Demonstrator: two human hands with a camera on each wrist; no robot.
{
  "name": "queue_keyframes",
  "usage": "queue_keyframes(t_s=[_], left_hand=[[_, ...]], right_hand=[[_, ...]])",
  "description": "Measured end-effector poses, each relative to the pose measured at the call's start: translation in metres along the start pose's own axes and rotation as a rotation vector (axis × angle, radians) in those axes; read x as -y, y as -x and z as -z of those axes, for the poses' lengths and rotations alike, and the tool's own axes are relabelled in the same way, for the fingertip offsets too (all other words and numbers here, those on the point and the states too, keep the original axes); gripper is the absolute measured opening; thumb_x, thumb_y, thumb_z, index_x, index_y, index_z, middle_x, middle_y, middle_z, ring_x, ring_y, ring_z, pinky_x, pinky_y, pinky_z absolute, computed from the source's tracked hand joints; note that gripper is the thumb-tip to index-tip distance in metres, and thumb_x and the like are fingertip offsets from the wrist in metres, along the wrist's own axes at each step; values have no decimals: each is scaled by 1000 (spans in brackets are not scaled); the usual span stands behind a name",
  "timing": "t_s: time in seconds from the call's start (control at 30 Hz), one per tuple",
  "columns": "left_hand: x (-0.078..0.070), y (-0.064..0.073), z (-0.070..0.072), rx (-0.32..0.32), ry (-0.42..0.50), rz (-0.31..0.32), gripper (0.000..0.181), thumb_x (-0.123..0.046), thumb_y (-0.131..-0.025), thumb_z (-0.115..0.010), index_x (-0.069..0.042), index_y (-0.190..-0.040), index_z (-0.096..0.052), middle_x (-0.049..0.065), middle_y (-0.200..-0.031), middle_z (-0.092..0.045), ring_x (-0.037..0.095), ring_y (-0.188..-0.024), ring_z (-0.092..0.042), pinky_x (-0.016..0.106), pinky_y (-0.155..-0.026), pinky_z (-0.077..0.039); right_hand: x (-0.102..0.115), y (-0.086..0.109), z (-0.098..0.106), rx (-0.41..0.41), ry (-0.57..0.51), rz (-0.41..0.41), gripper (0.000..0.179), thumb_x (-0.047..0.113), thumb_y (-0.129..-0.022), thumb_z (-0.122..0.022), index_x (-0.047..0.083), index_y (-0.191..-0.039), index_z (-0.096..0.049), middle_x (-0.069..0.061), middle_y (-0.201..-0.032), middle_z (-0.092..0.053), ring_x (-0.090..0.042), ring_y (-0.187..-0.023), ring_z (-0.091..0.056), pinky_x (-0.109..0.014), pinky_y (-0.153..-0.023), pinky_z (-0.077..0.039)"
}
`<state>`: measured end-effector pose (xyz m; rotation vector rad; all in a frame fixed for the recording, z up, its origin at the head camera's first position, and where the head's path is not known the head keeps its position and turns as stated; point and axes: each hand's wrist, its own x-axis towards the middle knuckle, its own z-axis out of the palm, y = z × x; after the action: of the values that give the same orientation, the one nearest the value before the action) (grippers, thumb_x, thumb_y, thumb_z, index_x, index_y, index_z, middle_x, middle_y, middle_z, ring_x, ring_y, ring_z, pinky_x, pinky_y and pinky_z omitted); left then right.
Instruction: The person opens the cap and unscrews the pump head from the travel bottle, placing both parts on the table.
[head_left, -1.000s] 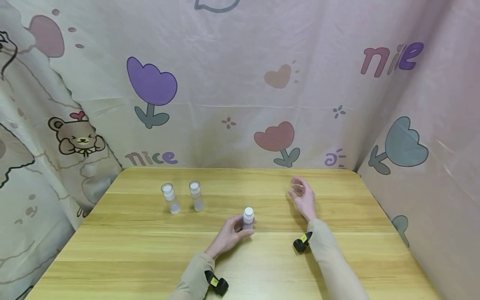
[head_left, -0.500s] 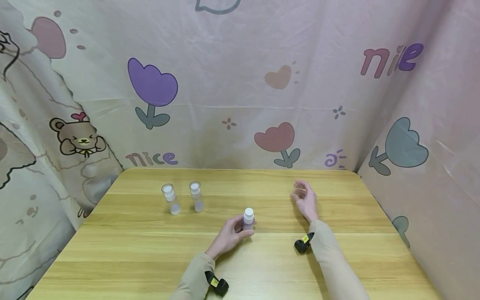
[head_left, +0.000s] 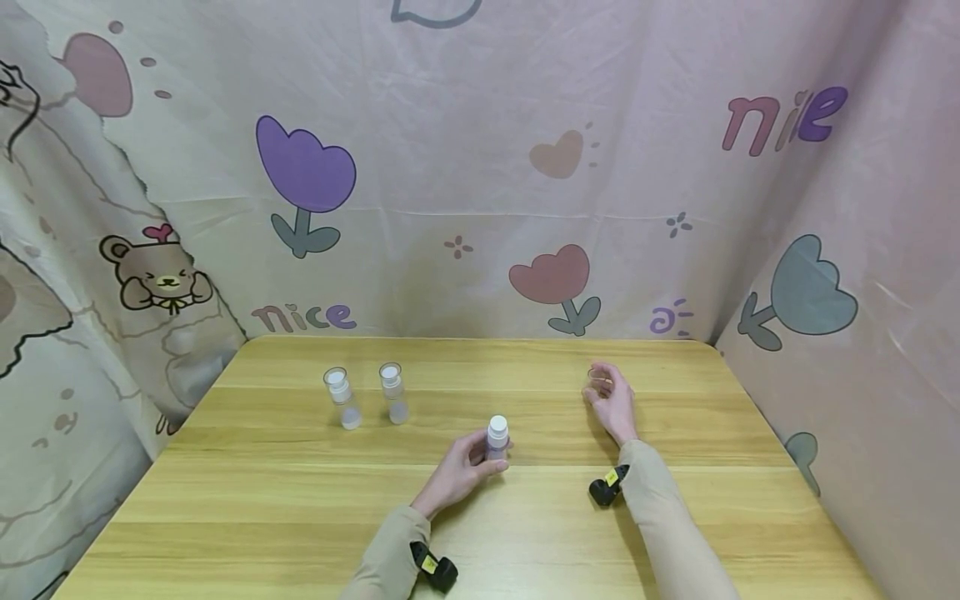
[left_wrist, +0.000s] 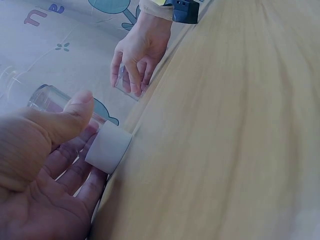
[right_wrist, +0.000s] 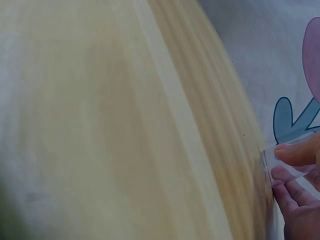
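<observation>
In the head view, my left hand holds a small bottle upright near the middle of the table. Its white top is uncovered. The left wrist view shows its clear body and a white cylindrical end, with the thumb across the body and the fingers behind. Farther back and to the right, my right hand grips a clear cap between thumb and fingers, low at the table surface. Whether the cap touches the wood is hard to tell. Most of it is hidden by the fingers.
Two similar bottles, one at the left and one beside it, stand upright with clear covers over their white tops. A patterned curtain hangs behind the wooden table and along its sides.
My right hand, with the clear cap, has shifted slightly right and nearer to me, then come to rest. My left hand and the bottle have stayed in place.
</observation>
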<state>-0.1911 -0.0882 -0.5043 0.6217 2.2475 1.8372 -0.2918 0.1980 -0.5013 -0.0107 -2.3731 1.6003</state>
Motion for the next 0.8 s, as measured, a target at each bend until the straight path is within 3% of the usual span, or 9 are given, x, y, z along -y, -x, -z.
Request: queue_keyframes(t_s=[0.6, 0.8], left_hand=[[0, -1, -1, -11, 8, 12, 48, -5, -93, -69, 9, -136, -53, 28, -130, -64, 41, -123, -62, 48, -113, -48], [0, -1, -1, -12, 6, 15, 48, -5, -93, -69, 8, -136, -53, 27, -130, -64, 41, -124, -61, 48, -113, -47]], right_hand=[[0, 0, 0, 10, -9, -15, 51, -16, -84, -65, -5, -133, -53, -28, -129, -61, -43, -124, -60, -48, -113, -49], [-2, 1, 2, 12, -10, -20, 63, -15, -83, -65, -3, -142, -46, -28, -135, -58, -43, -128, -56, -50, -117, -44]])
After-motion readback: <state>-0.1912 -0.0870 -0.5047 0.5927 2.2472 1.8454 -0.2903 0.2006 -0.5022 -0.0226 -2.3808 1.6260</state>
